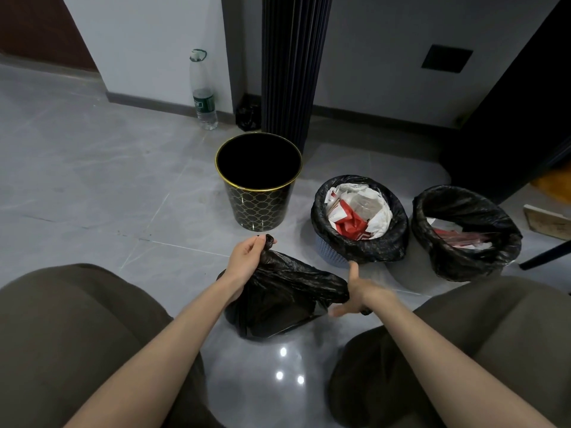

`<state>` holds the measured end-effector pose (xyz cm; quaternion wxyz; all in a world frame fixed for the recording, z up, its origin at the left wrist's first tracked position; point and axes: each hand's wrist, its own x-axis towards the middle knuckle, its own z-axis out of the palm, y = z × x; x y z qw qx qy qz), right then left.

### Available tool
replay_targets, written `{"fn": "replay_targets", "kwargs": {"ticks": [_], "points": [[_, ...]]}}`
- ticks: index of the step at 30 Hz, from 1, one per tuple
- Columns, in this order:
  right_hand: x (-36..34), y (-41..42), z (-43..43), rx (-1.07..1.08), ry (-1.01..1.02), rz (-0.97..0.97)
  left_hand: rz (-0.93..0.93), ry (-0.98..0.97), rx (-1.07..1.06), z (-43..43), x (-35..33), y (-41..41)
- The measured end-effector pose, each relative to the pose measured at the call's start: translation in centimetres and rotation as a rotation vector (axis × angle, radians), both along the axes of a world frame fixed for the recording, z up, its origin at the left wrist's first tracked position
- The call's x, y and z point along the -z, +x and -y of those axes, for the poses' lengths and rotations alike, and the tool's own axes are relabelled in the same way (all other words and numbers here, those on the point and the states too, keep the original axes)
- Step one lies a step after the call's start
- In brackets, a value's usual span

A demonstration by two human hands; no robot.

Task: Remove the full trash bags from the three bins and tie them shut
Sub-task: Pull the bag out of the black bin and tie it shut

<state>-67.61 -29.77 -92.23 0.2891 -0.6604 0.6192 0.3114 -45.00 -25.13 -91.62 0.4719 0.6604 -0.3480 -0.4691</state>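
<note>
A full black trash bag (272, 307) sits on the floor between my knees. My left hand (247, 257) pinches one twisted corner of its mouth at the upper left. My right hand (355, 295) grips the other stretched corner at the right, thumb pointing up. Behind the bag stands a black bin with a gold rim (259, 183), with no bag in it. To its right, a blue basket bin (330, 254) is lined with a black bag (358, 242) holding white and red waste. A third bin's black bag (463, 242) at the far right holds red wrappers.
A clear plastic bottle (204, 94) stands by the wall at the back. A small crumpled black bag (247, 117) lies beside a dark ribbed column (293, 72). A dark chair leg (543, 254) slants in at the right. My knees frame the bottom corners.
</note>
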Motion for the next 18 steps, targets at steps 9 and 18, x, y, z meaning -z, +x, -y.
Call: {"fn": "replay_targets", "kwargs": {"ticks": [9,18], "points": [[-0.3,1.0,-0.2,-0.110,-0.594,0.300,-0.033,0.020,-0.007,0.1,-0.1,-0.1],[-2.8,2.3,0.7,0.230,-0.384,0.743,0.004,0.129,0.235,0.1,-0.2,0.5]]}}
